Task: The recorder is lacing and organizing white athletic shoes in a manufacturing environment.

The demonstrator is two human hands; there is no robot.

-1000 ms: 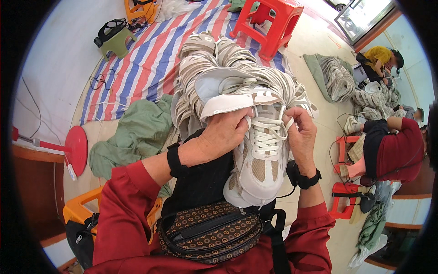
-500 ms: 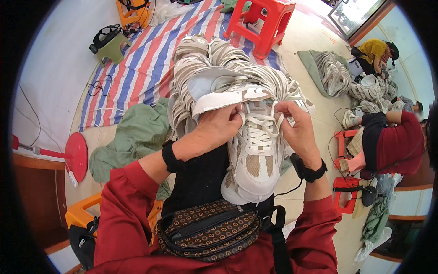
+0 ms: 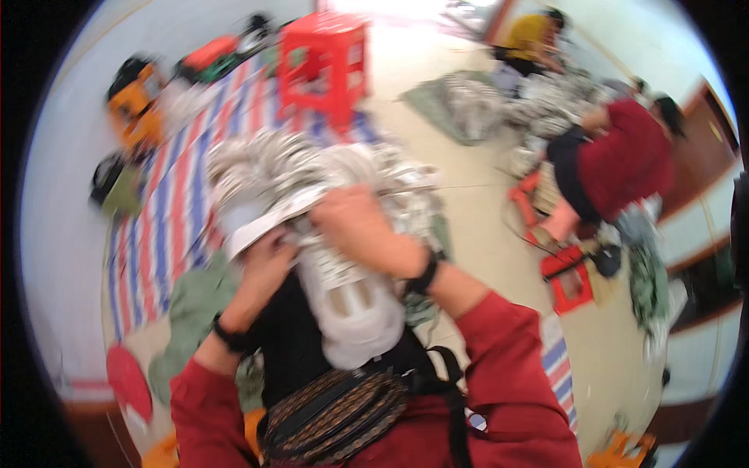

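A white-and-beige lace-up sneaker (image 3: 355,320) lies toe toward me over my lap, its front row of laces (image 3: 337,269) partly covered. My right hand (image 3: 355,230) is closed over the upper part of the lacing, beside a pale curved shoe piece (image 3: 273,218). On the other side, my left hand (image 3: 267,261) has its fingers bent together under that piece's near end, left of the sneaker. Motion blur and the fingers themselves hide what either hand grips. Beyond them rises a heap of similar pale shoe pieces (image 3: 273,164).
A red plastic stool (image 3: 324,66) stands on a striped sheet (image 3: 168,226) ahead. Green cloth (image 3: 195,304) lies at left. Two people sit at right by a pale shoe pile (image 3: 546,101). A red stool (image 3: 569,281) is near them. A patterned waist bag (image 3: 335,413) rests at my front.
The view has swung, shifting the sneaker and heap left. My right hand has moved from the sneaker's right side across its lacing; my left hand sits lower beside it. The picture is now blurred.
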